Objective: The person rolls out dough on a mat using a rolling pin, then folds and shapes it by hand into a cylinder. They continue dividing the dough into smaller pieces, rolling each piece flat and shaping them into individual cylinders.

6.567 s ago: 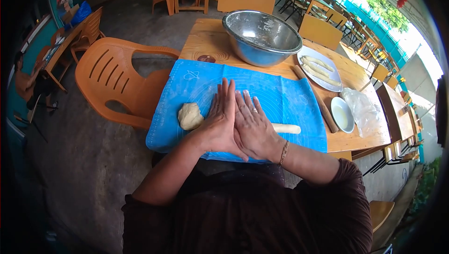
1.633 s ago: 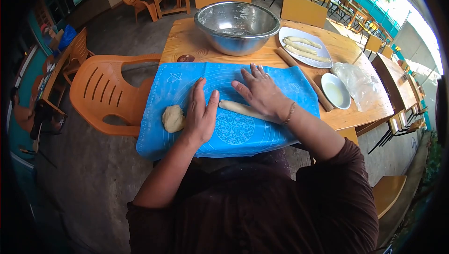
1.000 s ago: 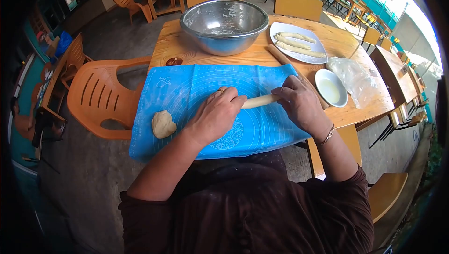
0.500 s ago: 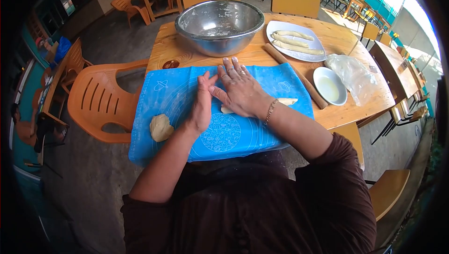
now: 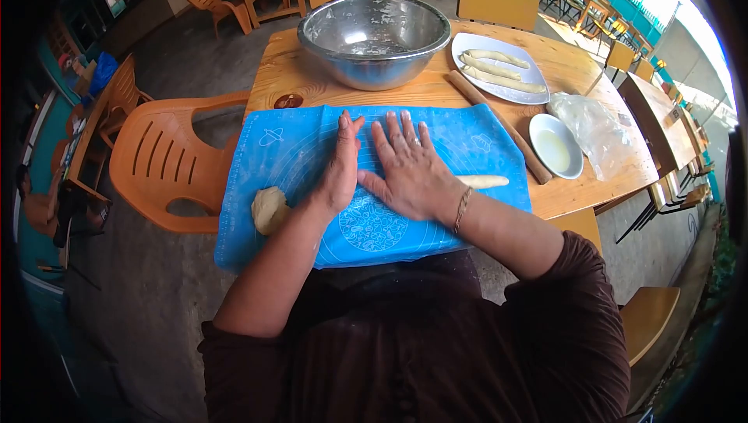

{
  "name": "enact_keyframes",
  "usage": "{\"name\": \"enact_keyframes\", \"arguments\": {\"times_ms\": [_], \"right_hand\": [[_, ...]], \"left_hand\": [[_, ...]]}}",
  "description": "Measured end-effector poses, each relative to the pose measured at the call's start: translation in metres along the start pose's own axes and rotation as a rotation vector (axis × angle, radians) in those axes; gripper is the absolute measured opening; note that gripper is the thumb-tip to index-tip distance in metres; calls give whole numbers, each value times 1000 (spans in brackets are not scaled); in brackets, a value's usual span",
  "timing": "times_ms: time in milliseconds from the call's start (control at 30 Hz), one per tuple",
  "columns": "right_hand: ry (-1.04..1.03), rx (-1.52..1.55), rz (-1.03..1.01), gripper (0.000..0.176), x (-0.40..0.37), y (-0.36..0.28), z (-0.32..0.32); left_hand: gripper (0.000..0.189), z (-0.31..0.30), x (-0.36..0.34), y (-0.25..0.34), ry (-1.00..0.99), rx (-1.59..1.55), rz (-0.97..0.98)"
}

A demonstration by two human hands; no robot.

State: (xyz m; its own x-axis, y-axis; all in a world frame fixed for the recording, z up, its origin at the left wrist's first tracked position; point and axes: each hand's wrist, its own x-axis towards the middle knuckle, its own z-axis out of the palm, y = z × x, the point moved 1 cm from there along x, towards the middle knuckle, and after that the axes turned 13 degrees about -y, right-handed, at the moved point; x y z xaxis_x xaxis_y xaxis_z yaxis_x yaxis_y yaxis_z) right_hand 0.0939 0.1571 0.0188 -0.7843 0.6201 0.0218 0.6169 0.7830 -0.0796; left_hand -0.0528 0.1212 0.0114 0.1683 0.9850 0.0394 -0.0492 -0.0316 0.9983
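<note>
My right hand lies palm down, fingers spread, over a strip of dough on the blue silicone mat. One end of the strip sticks out to the right of the wrist; the part under the palm is hidden. My left hand stands on its edge just left of the right one, fingers extended, with nothing seen in it. A lump of dough rests near the mat's left edge, beside my left forearm.
Behind the mat stands a large steel bowl. To its right, a white plate holds dough strips. A rolling pin, a small bowl of pale liquid and a plastic bag lie at right. An orange chair adjoins the table's left.
My right hand has shifted slightly right and toward me, its fingers now more spread. The strip's visible end looks rounder and reaches farther right. My left hand has turned more edge-on.
</note>
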Motion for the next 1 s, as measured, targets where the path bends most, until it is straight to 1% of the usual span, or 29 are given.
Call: {"name": "enact_keyframes", "arguments": {"times_ms": [33,67,100,133,167,233,267,300,333,367,433,500,600,633,667,700,733,767,800,867,900,933,967,1000], "right_hand": [[4,3,-1,85,12,5,0],[-70,40,67,85,22,10,2],[-144,77,135,86,27,11,1],[-169,86,151,87,28,10,0],[-166,85,149,87,24,7,-2],[-63,56,81,87,6,-3,-1],[-65,54,79,87,-7,-9,-2],[10,7,-17,86,-21,-16,-4],[86,-41,-114,85,-33,-22,-7],[85,-45,-117,85,-43,-27,-8],[83,-14,-202,82,-57,-33,-8],[83,-21,-197,81,-46,-22,-4],[76,-32,22,82,-8,3,3],[81,-31,21,82,3,7,1],[3,27,104,82,13,11,-1],[-74,86,186,82,18,13,-3],[-84,85,184,83,17,11,-3],[-79,85,182,83,12,7,-1],[-8,23,102,83,2,0,1],[106,-70,-56,83,-24,-14,0],[105,-74,-55,83,-34,-19,-1],[112,-48,-106,82,-42,-24,-2],[119,-21,-155,81,-47,-25,-3],[134,-19,-149,79,-45,-21,-4]], "left_hand": [[100,0,0,0,4,-12,-15],[100,-4,2,-7,4,-7,-15],[99,-7,5,-8,-12,4,37],[98,-10,6,-8,-28,14,89],[98,-8,3,-11,-27,17,91],[96,18,-10,23,41,-5,6],[96,9,-6,10,43,-7,7],[95,-6,2,-13,22,-2,29],[94,-10,5,-14,2,3,54],[94,-9,2,-16,5,1,57],[93,10,-10,12,-11,108,60],[92,-6,2,-13,-3,89,44],[91,-12,6,-23,22,66,-7],[91,-10,5,-17,35,53,-39],[91,-4,1,-11,35,58,-37],[90,12,-7,9,54,80,-31],[90,19,-12,20,72,101,-27],[90,10,-7,8,74,105,-24],[90,-6,2,-16,57,102,13],[90,-14,6,-26,39,94,54],[88,-11,3,-21,43,114,14],[87,-9,2,-19,45,135,-27],[87,-10,3,-20,40,133,-25],[85,-11,3,-23,45,163,-11]]}}
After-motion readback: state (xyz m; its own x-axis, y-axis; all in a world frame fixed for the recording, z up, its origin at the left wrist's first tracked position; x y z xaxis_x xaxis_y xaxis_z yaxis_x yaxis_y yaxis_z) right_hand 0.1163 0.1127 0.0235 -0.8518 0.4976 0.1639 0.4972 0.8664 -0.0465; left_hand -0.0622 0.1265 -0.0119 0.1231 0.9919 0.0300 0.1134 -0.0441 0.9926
